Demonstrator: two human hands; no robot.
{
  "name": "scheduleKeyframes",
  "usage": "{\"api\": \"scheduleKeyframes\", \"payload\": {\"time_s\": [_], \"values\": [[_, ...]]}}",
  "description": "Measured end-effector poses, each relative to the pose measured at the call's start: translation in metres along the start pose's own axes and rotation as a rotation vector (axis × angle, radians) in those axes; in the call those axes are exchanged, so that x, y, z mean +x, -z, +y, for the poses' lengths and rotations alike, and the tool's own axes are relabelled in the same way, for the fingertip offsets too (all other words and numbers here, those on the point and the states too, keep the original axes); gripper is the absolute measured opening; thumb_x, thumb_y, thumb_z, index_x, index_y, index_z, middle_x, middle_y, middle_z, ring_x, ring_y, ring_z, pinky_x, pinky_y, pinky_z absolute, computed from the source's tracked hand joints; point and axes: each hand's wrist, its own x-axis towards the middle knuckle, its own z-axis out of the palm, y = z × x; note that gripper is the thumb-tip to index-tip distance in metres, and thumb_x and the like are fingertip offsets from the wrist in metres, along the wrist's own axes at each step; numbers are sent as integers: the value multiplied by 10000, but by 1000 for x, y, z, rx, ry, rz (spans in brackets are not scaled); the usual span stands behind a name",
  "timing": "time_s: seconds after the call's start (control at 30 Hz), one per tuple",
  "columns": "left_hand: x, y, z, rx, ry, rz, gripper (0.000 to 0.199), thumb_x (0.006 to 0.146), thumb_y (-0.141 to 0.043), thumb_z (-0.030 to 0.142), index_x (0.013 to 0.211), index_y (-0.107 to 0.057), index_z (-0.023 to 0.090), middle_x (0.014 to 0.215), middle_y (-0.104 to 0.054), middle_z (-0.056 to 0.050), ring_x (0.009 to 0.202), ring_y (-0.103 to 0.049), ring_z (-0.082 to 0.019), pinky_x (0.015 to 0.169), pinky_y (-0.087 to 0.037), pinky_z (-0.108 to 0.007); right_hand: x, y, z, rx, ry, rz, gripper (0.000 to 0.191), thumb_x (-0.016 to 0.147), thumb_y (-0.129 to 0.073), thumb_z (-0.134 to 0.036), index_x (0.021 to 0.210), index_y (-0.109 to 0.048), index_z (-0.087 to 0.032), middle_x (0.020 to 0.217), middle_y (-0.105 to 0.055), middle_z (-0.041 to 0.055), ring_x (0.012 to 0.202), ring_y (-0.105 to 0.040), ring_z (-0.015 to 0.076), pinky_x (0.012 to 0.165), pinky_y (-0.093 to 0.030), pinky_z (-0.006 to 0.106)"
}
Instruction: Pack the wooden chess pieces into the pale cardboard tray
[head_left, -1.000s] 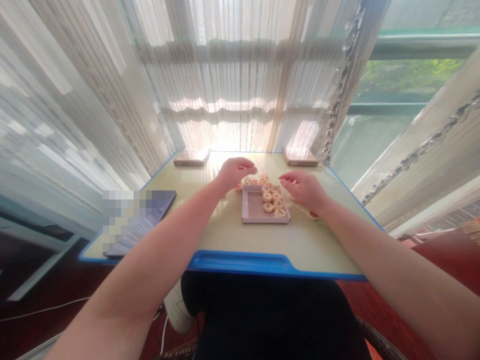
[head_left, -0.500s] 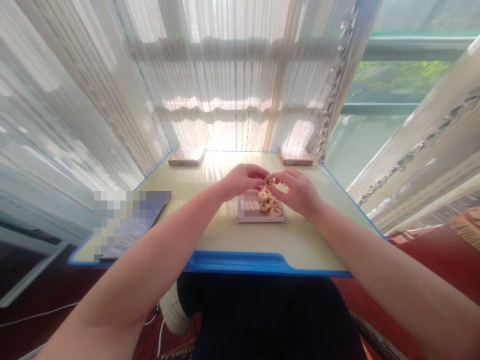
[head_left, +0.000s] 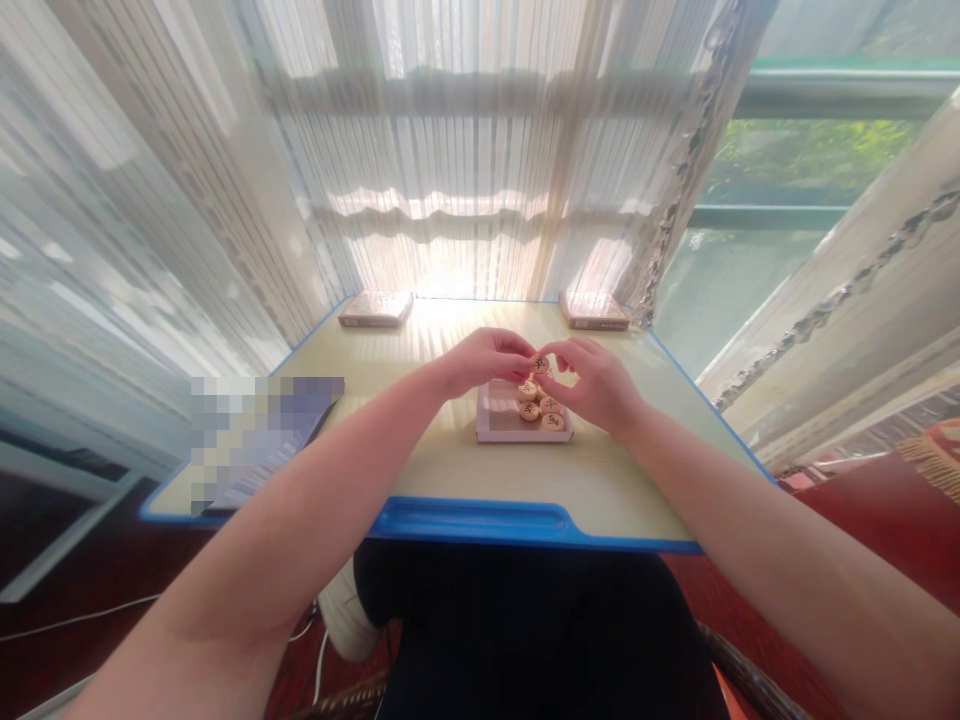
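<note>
Your left hand (head_left: 487, 360) and right hand (head_left: 591, 378) pinch one xiangqi piece (head_left: 540, 364) edgewise at the open box's (head_left: 501, 437) twelve o'clock, apparently so its marking faces you.

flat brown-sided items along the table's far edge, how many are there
2: one flat item near the table's far-left corner, a second flat item near its far-right corner.

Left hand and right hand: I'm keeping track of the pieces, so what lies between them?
A round piece with a dark mark shows between the left hand and right hand in the head view; whose grip holds it is unclear.
</note>
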Motion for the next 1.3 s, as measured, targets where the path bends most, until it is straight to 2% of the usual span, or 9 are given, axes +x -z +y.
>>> {"api": "scheduleKeyframes", "payload": {"time_s": [0.27, 0.37, 0.47, 0.57, 0.8, 0.9, 0.97, 1.13, 1.3], "values": [[-2, -2, 5, 44, -5, -5, 227, 668, -725, 177, 872, -670, 94, 819, -696, -87, 758, -667, -162, 803, -555, -385, 2, 4, -5, 58, -108, -64, 176, 773, -600, -301, 913, -629, -199, 661, -530, -3, 654, -516, 154, 608, -397, 272], [-1, -1, 7, 79, -30, 109, 182, 689, -647, 128, 866, -671, 98, 797, -700, -80, 735, -664, -153, 775, -563, -369, 1, 5, -7, 88, -141, -118, 171, 749, -610, -290, 893, -627, -198, 677, -542, 1, 657, -513, 153, 604, -390, 270], [1, 1, 6, 143, -94, 258, 198, 671, -590, 86, 854, -661, 105, 771, -694, -63, 683, -654, -137, 718, -569, -341, 1, 7, -11, 132, -122, -247, 169, 715, -641, -284, 859, -641, -196, 716, -580, 9, 681, -526, 154, 644, -402, 278], [2, 2, 3, 243, -119, 295, 193, 662, -571, 98, 833, -659, 110, 756, -684, -55, 643, -638, -128, 674, -563, -319, 2, 8, -19, 193, -127, -365, 154, 696, -654, -282, 829, -659, -202, 742, -616, 12, 711, -546, 158, 682, -416, 282], [1, 0, -1, 557, -219, 216, 225, 647, -556, 151, 833, -682, 136, 788, -682, -37, 763, -620, -149, 721, -508, -285, 3, 10, -25, 188, -185, -438, 151, 680, -647, -277, 817, -678, -221, 802, -663, 20, 825, -582, 197, 742, -435, 310], [-1, 1, 2, 646, -243, 203, 237, 652, -545, 182, 839, -685, 139, 766, -667, -28, 709, -588, -136, 661, -470, -260, 3, 10, -25, 181, -189, -434, 145, 667, -655, -271, 801, -676, -220, 804, -670, 25, 825, -590, 205, 743, -443, 319], [-3, 3, 5, 740, -245, 152, 233, 640, -560, 207, 826, -687, 148, 742, -652, -17, 665, -557, -126, 609, -431, -247, 3, 9, -24, 183, -191, -431, 141, 662, -659, -269, 793, -673, -221, 808, -673, 26, 828, -594, 208, 747, -447, 323], [-11, 8, 11, 1012, -130, -79, 99, 603, -577, 246, 582, -627, 163, 526, -535, 29, 518, -452, -102, 509, -318, -248, 2, 7, -19, 173, -195, -425, 181, 640, -667, -261, 816, -686, -221, 820, -679, 28, 827, -600, 211, 758, -449, 331], [-13, 8, 12, 1057, -66, -106, 223, 601, -632, 382, 561, -601, 165, 515, -547, 30, 501, -463, -103, 487, -297, -245, 1, 6, -18, 166, -193, -412, 179, 646, -671, -285, 813, -692, -224, 814, -681, 29, 822, -602, 213, 747, -448, 332]]}}
